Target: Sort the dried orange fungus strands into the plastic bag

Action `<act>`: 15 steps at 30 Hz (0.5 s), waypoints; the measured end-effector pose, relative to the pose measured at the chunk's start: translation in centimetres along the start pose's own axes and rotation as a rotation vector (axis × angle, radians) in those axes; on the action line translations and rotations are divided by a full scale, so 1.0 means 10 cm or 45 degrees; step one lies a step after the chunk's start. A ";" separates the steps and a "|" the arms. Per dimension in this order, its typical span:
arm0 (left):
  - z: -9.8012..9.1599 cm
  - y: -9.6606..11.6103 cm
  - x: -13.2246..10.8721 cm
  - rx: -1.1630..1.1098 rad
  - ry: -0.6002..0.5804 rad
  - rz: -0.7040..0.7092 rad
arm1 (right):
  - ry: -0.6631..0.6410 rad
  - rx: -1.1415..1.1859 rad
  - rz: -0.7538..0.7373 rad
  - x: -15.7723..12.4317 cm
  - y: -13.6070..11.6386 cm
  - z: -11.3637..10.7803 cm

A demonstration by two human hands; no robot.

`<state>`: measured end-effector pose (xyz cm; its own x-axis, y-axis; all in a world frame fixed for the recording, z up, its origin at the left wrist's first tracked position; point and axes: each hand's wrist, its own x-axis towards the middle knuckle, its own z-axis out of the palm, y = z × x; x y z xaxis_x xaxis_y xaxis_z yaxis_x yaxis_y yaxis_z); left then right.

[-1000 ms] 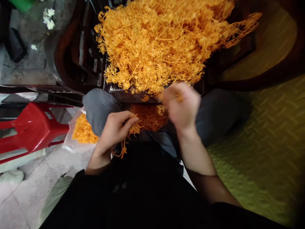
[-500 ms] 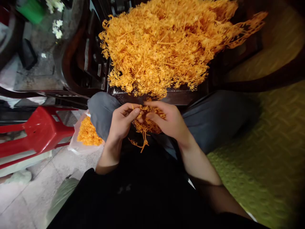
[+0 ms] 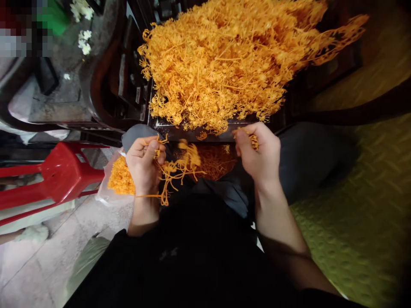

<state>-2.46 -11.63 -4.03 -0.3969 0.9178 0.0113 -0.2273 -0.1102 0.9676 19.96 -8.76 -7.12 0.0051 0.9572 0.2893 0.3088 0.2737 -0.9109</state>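
A big heap of orange stringy sprigs lies on a dark table in front of me. My left hand is closed on a bunch of orange sprigs that trails to the right and hangs below my wrist. My right hand is closed on a small orange tuft near the table's edge. Between my hands, more orange sprigs lie in my lap between my grey-trousered knees.
A clear plastic bag with orange pieces lies on the floor by my left knee. A red plastic stool lies on its side at the left. A green patterned mat covers the right. Dark wooden chair frames stand beyond.
My hands were together on one clump half a second ago; they have pulled apart, the left going left with a trailing bunch, the right going right with a small tuft.
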 end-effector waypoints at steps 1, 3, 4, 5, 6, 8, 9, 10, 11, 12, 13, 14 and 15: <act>0.01 -0.01 -0.01 0.085 0.013 0.035 | -0.061 0.035 0.057 -0.03 -0.02 -0.01; 0.06 -0.05 -0.04 0.261 0.001 0.065 | -0.260 0.122 0.068 -0.08 -0.09 0.01; 0.10 -0.08 -0.06 0.316 -0.019 0.070 | -0.326 0.140 0.018 -0.10 -0.13 0.05; 0.15 -0.10 -0.08 0.346 -0.046 0.071 | -0.358 0.134 -0.049 -0.11 -0.17 0.08; 0.19 -0.12 -0.11 0.360 -0.079 0.064 | -0.357 0.111 -0.110 -0.12 -0.20 0.12; 0.24 -0.15 -0.15 0.367 -0.148 0.031 | -0.335 0.045 -0.174 -0.11 -0.24 0.19; 0.25 -0.15 -0.16 0.371 -0.175 0.016 | -0.330 0.022 -0.176 -0.09 -0.24 0.22; 0.26 -0.15 -0.18 0.378 -0.191 0.005 | -0.332 0.005 -0.169 -0.08 -0.24 0.25; 0.26 -0.15 -0.19 0.389 -0.193 -0.003 | -0.332 -0.011 -0.163 -0.07 -0.23 0.27; 0.26 -0.15 -0.20 0.405 -0.188 -0.007 | -0.324 -0.031 -0.168 -0.06 -0.21 0.30; 0.25 -0.15 -0.21 0.427 -0.178 -0.010 | -0.311 -0.048 -0.184 -0.06 -0.20 0.31; 0.24 -0.15 -0.20 0.449 -0.163 -0.012 | -0.293 -0.059 -0.204 -0.05 -0.17 0.32; 0.23 -0.16 -0.19 0.461 -0.140 -0.011 | -0.261 -0.062 -0.217 -0.04 -0.15 0.31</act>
<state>0.65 -12.32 -5.01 -0.2943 0.9556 0.0109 0.1067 0.0216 0.9941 16.52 -9.27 -6.78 -0.2422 0.8980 0.3673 0.3342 0.4326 -0.8373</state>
